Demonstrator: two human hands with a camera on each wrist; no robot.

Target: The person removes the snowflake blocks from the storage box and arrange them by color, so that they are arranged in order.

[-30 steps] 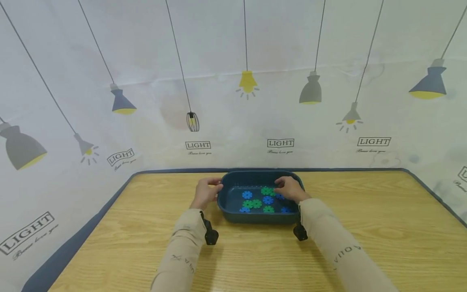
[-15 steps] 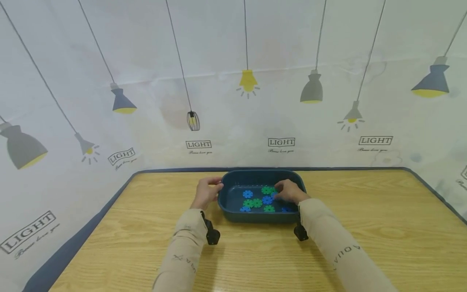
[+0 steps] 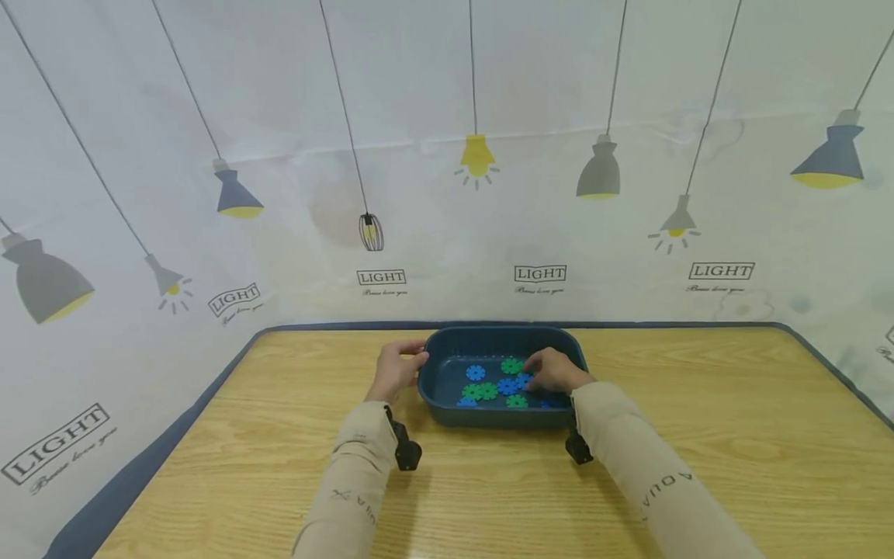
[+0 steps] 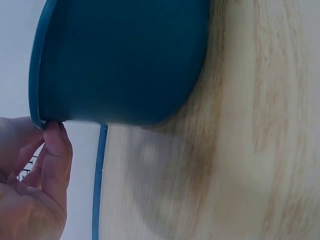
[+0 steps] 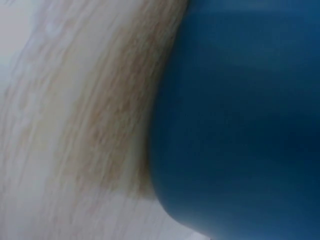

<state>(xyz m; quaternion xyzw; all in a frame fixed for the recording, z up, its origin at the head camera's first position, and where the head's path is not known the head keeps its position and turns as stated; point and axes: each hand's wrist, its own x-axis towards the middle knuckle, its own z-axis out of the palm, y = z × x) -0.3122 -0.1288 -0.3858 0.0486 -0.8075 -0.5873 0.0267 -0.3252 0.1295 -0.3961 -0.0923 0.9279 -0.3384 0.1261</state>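
My left hand [image 3: 398, 369] grips the left rim of a dark blue plastic basin [image 3: 489, 419]; in the left wrist view its thumb and fingers [image 4: 56, 160] close on the rim's corner. Inside the basin lie several notched, flower-shaped plastic discs: blue ones [image 3: 475, 373] and green ones [image 3: 512, 366]. My right hand [image 3: 557, 369] reaches over the right part of the basin, fingertips bent down at a blue disc [image 3: 522, 381]. I cannot tell whether they pinch it. The right wrist view shows only the basin's outer wall [image 5: 240, 120] and the tabletop.
The basin stands near the back edge of a wood-grain table [image 3: 279, 435]. Behind it hangs a pale backdrop [image 3: 419, 171] printed with lamps. A black wrist camera [image 3: 407, 450] is strapped at the left cuff, another camera [image 3: 578, 448] at the right.
My right hand has dipped lower and slightly left among the discs. Blue discs near its fingertips and the middle green pair have shifted a little left. The left hand keeps its place on the rim.
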